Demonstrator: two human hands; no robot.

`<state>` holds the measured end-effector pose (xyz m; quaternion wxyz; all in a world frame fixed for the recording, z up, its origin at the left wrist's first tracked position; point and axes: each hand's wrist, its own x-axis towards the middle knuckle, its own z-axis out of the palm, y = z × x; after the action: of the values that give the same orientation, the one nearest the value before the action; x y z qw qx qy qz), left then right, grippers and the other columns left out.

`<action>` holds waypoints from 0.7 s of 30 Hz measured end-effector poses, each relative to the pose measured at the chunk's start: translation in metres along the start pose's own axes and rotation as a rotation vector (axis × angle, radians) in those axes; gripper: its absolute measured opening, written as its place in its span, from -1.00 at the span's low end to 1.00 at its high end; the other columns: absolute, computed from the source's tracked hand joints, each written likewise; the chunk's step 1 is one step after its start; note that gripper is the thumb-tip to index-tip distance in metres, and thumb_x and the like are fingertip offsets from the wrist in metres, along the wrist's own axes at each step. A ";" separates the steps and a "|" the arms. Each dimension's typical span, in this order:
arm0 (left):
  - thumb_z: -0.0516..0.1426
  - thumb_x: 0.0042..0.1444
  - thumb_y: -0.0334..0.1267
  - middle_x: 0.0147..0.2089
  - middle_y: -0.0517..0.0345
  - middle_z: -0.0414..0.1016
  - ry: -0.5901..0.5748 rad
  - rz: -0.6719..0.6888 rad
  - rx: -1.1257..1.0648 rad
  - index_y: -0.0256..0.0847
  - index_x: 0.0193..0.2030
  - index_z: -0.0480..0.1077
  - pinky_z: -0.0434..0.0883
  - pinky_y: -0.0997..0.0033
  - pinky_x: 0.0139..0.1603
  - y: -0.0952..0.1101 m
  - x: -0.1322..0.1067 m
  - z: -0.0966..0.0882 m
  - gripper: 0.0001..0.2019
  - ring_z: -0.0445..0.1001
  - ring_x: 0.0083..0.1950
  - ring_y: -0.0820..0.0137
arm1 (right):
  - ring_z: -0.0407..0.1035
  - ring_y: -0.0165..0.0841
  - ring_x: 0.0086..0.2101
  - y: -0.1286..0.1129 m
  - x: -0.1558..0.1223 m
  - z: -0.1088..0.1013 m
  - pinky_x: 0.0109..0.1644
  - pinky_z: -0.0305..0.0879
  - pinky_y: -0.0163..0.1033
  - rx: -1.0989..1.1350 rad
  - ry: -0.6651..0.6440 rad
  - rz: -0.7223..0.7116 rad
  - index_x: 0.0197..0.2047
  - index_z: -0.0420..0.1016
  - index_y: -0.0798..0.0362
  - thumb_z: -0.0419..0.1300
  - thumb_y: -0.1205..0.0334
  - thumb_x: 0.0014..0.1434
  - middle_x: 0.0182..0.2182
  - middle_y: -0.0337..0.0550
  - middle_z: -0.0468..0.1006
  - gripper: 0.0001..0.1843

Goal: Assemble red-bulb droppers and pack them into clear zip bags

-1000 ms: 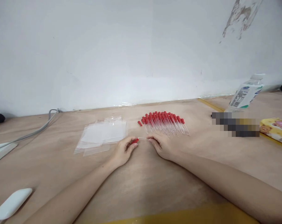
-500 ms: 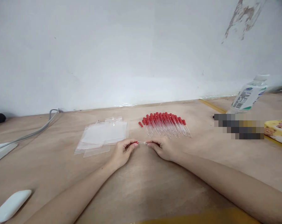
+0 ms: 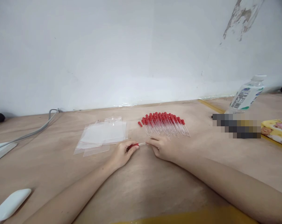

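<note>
My left hand (image 3: 125, 153) is closed around the red rubber bulb of a dropper (image 3: 142, 144), whose clear tube points right. At the tube's far end are the fingertips of my right hand (image 3: 163, 148), closed at the tip; whether the thumb presses on it is hard to see. Just beyond my hands lies a fanned row of droppers (image 3: 163, 123), red bulbs away from me and clear tubes towards me. One loose red bulb (image 3: 140, 124) sits at the row's left end. Clear zip bags (image 3: 103, 133) lie overlapping in a pile beyond my left hand.
A clear bottle with a white cap (image 3: 247, 95) stands at the back right, near a yellow printed packet (image 3: 277, 132) and a blurred-out dark patch. On the left are a grey cable (image 3: 41, 127) and a white rounded object (image 3: 11, 205). A wall closes off the back.
The fingers of my right hand have shifted on the tube's end, and its thumb sits lower. More of the red bulb shows in my left hand.
</note>
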<state>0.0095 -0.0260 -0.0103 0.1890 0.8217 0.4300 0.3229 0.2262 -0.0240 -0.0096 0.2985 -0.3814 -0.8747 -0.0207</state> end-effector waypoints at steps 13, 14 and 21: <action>0.11 0.10 -0.14 -0.36 0.17 0.55 -0.057 -0.001 -0.027 -0.18 -0.28 0.49 0.35 0.50 -0.39 -0.001 0.000 -0.003 -0.80 0.45 -0.39 0.43 | 0.33 -0.41 -0.37 0.002 0.000 -0.005 -0.29 0.23 -0.31 0.179 -0.019 -0.035 -0.28 0.42 0.07 -0.02 0.29 0.21 -0.38 -0.15 0.48 -0.80; 0.11 0.10 -0.15 -0.36 0.17 0.54 -0.067 0.000 -0.023 -0.19 -0.28 0.49 0.35 0.50 -0.39 0.001 -0.001 -0.003 -0.80 0.45 -0.40 0.43 | 0.33 -0.41 -0.38 0.002 -0.001 -0.004 -0.30 0.23 -0.32 0.175 -0.015 -0.041 -0.28 0.42 0.07 -0.03 0.29 0.21 -0.39 -0.15 0.48 -0.79; 0.12 0.08 -0.19 -0.37 0.12 0.54 -0.056 0.013 -0.029 -0.24 -0.30 0.49 0.36 0.47 -0.37 0.002 -0.002 -0.002 -0.82 0.46 -0.37 0.40 | 0.32 -0.42 -0.43 -0.005 -0.001 -0.001 -0.36 0.18 -0.32 0.113 -0.043 -0.026 -0.30 0.46 0.08 -0.05 0.25 0.23 -0.42 -0.16 0.49 -0.74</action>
<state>0.0084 -0.0287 -0.0083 0.2106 0.8303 0.4144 0.3074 0.2234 -0.0289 -0.0086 0.3002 -0.3527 -0.8856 0.0331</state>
